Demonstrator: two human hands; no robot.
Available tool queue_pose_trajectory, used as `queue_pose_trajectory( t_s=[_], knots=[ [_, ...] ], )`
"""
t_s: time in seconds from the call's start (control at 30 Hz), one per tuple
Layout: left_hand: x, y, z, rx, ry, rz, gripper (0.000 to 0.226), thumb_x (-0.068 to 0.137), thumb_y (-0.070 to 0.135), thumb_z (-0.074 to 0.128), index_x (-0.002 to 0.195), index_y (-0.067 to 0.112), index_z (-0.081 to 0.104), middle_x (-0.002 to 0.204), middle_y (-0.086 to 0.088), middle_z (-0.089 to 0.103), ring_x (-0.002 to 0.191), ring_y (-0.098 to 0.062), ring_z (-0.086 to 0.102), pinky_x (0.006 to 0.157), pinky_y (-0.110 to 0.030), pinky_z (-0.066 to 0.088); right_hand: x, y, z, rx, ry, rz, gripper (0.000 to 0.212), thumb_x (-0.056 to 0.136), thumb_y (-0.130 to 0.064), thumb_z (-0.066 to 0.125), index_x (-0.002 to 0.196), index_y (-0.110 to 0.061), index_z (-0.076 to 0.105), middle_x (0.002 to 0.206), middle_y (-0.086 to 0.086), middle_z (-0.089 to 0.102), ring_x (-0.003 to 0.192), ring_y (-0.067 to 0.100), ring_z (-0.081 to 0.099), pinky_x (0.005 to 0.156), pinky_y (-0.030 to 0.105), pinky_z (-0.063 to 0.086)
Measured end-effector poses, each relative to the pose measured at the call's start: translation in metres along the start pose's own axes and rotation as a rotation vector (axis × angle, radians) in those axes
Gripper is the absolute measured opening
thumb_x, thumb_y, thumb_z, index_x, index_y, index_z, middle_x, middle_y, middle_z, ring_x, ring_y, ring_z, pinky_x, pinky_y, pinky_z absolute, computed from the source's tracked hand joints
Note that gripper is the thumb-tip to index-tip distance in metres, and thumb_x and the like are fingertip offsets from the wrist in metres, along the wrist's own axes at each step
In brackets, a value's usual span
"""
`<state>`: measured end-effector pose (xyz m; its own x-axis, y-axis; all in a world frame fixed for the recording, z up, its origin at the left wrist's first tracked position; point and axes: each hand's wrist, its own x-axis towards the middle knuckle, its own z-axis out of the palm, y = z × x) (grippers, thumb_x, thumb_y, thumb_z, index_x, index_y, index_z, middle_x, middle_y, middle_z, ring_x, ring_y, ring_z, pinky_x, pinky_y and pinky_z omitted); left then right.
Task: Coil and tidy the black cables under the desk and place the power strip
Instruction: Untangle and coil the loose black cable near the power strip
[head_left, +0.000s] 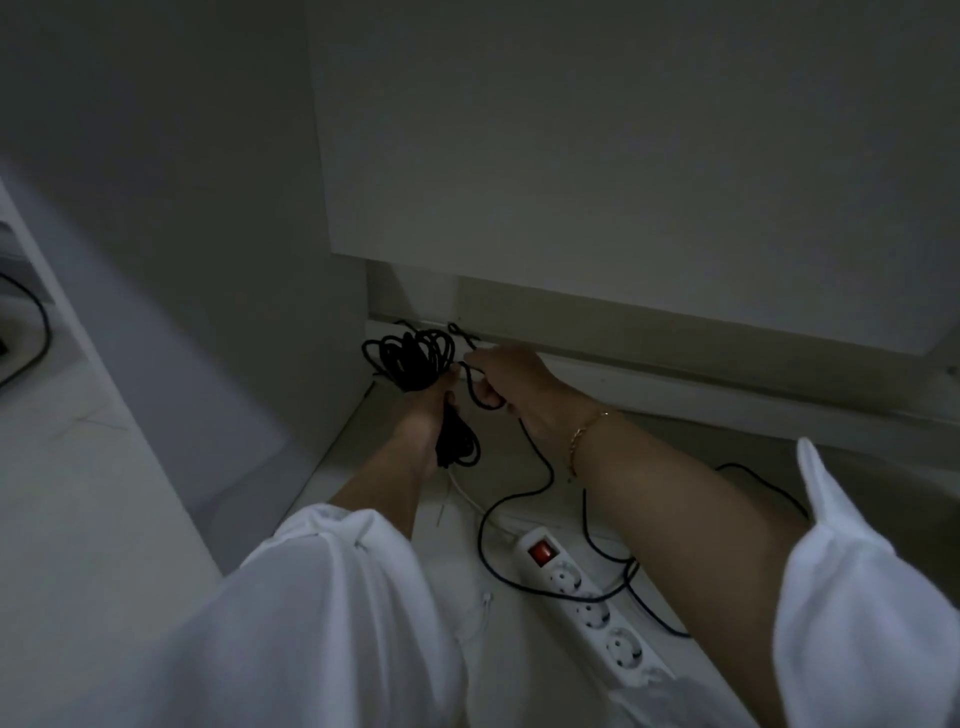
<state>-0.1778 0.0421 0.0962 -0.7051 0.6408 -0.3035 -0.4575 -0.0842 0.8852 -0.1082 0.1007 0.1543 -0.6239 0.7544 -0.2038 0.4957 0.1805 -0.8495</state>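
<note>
Nothing written can be read in this dim view: no word, brand, number or sign. The white power strip (597, 605) at about 5 o'clock has a red switch (542, 554) at its 11 o'clock end, but any mark on the switch or on the strip's body is too small and blurred to make out
</note>
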Motion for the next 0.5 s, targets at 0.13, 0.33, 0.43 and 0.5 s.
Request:
queue_pose_trajectory(
  t_s=[0.13, 0.33, 0.43, 0.5],
  knots=[
    [-0.007, 0.011, -0.006, 0.071, -0.062, 0.036, 0.012, 0.092, 0.014, 0.058, 0.080, 0.013, 0.059, 0.062, -0.001, 0.049, 0.039, -0.004, 0.050, 0.040, -0.013, 0.041, -0.005, 0.010, -0.013, 0.114, -0.153, 0.024, 0.025, 0.086, -0.020, 0.065, 0.066, -0.014, 0.052, 0.056, 0.000, 0.041, 0.038, 0.005, 0.033, 0.031, 0.014, 0.022],
    [-0.009, 0.017, -0.035, 0.191, -0.171, -0.115, 0.012, 0.090, 0.024, 0.061, 0.087, 0.015, 0.068, 0.073, -0.002, 0.064, 0.060, -0.010, 0.059, 0.056, -0.019, 0.050, -0.004, 0.019, -0.002, 0.368, -0.228, 0.135, 0.013, 0.090, -0.014, 0.057, 0.103, -0.016, 0.060, 0.063, -0.003, 0.036, 0.054, 0.008, 0.030, 0.049, 0.020, 0.023],
    [-0.009, 0.017, -0.048, 0.259, -0.182, -0.184, 0.014, 0.090, 0.022, 0.060, 0.084, 0.011, 0.066, 0.071, -0.004, 0.066, 0.061, -0.014, 0.062, 0.063, -0.024, 0.052, -0.004, 0.016, 0.004, 0.437, -0.247, 0.070, 0.031, 0.093, -0.007, 0.051, 0.124, -0.007, 0.055, 0.066, -0.003, 0.044, 0.057, 0.007, 0.040, 0.040, 0.013, 0.036],
    [-0.010, 0.019, -0.052, 0.221, -0.200, -0.204, 0.014, 0.090, 0.019, 0.059, 0.082, 0.010, 0.065, 0.066, -0.004, 0.066, 0.059, -0.014, 0.063, 0.071, -0.028, 0.051, -0.002, 0.014, 0.011, 0.524, -0.282, 0.022, 0.034, 0.093, -0.005, 0.051, 0.127, -0.003, 0.053, 0.071, -0.002, 0.052, 0.054, 0.006, 0.052, 0.035, 0.006, 0.034]
  ],
)
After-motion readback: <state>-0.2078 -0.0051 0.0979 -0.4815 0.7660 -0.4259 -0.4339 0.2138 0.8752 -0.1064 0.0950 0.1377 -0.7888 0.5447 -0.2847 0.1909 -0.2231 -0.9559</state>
